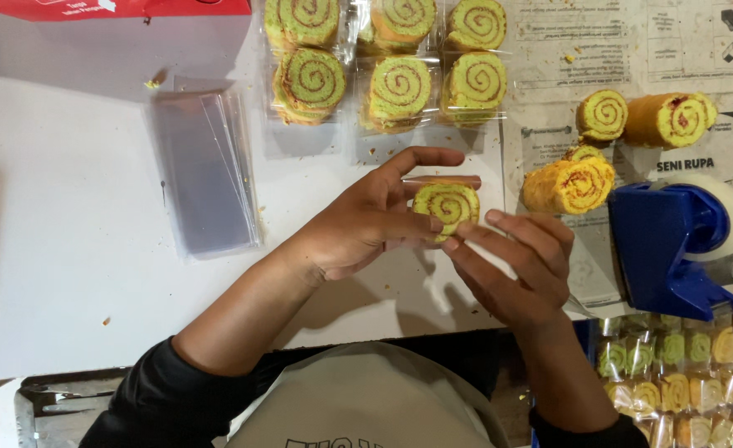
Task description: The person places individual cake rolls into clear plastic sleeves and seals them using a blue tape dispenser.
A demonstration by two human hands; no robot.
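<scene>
White table [68,249] held blue tape dispenser [673,241], wrapped rolls [399,87]. Left hand [366,220] and right hand [520,261] both pinched swirl cake slice [447,206], fingers partly closed. Too tight a squeeze could crumble it.

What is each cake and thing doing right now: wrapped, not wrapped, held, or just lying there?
Left hand: holding the slice, fingers spread.
Right hand: pinching the clear wrap at the slice.
Held slice: upright, going into clear wrap.
Wrapped slices: sealed in clear wrap, lying in rows.
Bare roll pieces: unwrapped, on the printed paper.
Clear bags: empty, stacked flat.
Blue tape dispenser: loaded with tape, standing untouched.
Packed slices: wrapped, piled at lower right.
</scene>
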